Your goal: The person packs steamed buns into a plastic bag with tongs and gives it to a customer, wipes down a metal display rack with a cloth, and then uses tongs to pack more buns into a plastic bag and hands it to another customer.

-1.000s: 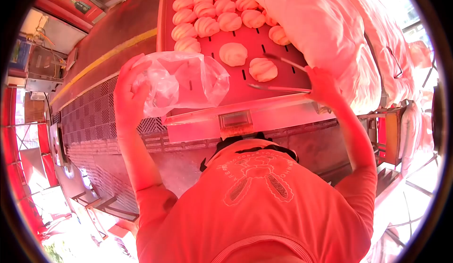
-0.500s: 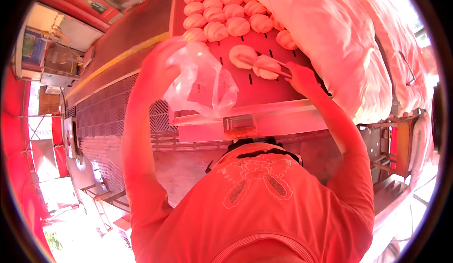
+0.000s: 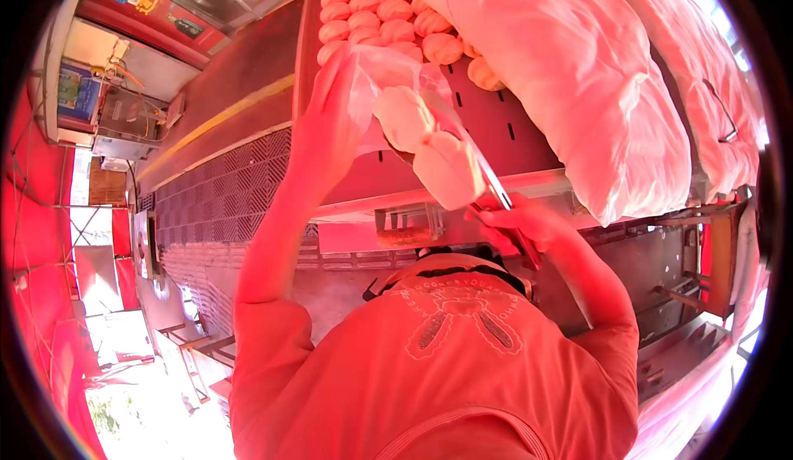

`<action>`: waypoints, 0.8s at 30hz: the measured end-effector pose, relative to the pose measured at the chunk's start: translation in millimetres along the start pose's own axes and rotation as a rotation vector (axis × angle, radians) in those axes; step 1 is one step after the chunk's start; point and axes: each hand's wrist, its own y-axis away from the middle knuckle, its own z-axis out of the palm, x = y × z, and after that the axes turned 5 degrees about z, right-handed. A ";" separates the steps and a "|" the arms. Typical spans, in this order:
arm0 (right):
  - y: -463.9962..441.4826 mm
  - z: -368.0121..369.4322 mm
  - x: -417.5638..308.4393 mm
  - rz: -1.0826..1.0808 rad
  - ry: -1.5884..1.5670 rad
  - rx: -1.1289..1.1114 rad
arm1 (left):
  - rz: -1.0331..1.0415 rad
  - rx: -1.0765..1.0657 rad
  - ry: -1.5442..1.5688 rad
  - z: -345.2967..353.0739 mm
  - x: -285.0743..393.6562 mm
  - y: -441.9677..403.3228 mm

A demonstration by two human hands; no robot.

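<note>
My left hand (image 3: 324, 130) is closed on the side of a clear plastic bag (image 3: 363, 88), its mouth facing right. My right hand (image 3: 533, 222) grips metal tongs (image 3: 493, 181), whose arms reach up and left along two steamed buns. One bun (image 3: 403, 118) is at the bag's opening, partly against the plastic. The other bun (image 3: 448, 171) hangs closer to my right hand, over the front edge of the tray. The tongs' tips are hidden behind the buns.
Rows of twisted buns (image 3: 363, 21) fill the far part of the slotted tray (image 3: 487, 134). A thick quilt (image 3: 578, 88) covers its right side. A patterned floor mat (image 3: 223, 179) lies to the left, and a metal frame (image 3: 702, 253) stands at right.
The tongs have lifted both buns off the tray and brought them nearer, up to the bag. My right hand has moved toward my body; my left hand has shifted right with the bag.
</note>
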 end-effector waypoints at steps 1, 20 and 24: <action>-8.7 -3.0 0.1 0.019 -0.122 -0.021 | 0.018 -0.047 -0.001 4.2 9.0 9.6; 29.2 25.4 -156.4 0.153 0.976 0.413 | -0.532 0.349 0.530 -3.2 -95.4 87.9; 51.6 17.0 -159.0 0.069 1.013 0.547 | -0.608 0.239 0.605 -19.3 -94.5 100.2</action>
